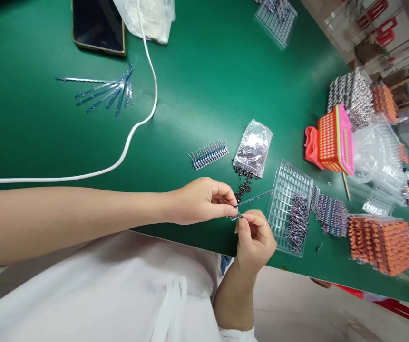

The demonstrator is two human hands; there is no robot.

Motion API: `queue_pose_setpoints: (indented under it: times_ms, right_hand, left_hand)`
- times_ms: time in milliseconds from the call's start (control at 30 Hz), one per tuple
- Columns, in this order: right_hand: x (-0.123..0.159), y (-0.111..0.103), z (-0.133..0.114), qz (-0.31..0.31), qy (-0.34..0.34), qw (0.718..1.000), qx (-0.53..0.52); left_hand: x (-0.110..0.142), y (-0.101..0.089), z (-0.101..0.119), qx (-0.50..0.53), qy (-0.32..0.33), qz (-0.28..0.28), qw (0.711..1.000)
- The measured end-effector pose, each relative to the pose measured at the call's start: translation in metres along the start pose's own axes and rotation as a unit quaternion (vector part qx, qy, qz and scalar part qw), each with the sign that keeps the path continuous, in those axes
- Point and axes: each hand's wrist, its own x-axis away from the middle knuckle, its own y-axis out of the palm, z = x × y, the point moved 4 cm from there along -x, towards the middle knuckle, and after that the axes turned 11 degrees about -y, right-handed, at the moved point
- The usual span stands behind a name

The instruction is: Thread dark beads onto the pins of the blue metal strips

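Observation:
My left hand (204,199) is pinched on a thin blue component strip (256,197) that sticks out to the right over the green table (208,71). My right hand (254,240) is closed just below it, its fingertips pinching a tiny dark part (239,216) against the strip's near end. Small dark beads (243,183) lie spilled just beyond my fingers, next to a clear zip bag (253,147) of the same beads. A clear plastic grid tray (290,204) holding several finished pieces lies to the right of my hands.
A short blue comb-like strip (209,154) and a fan of loose strips (104,90) lie farther out. A white cable (136,128) crosses the table; a phone (98,23) sits at the far edge. Orange basket (335,140), filled trays (381,242) and bags crowd the right.

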Motion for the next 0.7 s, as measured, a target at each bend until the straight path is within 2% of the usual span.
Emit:
queue_pose_setpoints:
  times_ms: [200,300,500,700]
  right_hand:
    - [0.0,-0.001,0.003,-0.025,0.033,0.999,-0.025]
    - [-0.002,-0.001,0.005,-0.043,0.056,0.995,-0.074]
    - [-0.002,0.0,0.009,-0.082,0.132,0.971,-0.182]
    - [0.003,-0.001,0.016,-0.119,0.197,0.948,-0.218]
  left_hand:
    - [0.001,0.001,0.001,-0.024,-0.002,-0.004,1.0]
    - [0.002,0.002,0.002,-0.037,-0.005,-0.006,0.999]
    - [0.001,0.002,0.002,-0.042,-0.006,-0.016,0.999]
    - [0.002,0.002,0.001,-0.079,-0.006,-0.018,0.997]
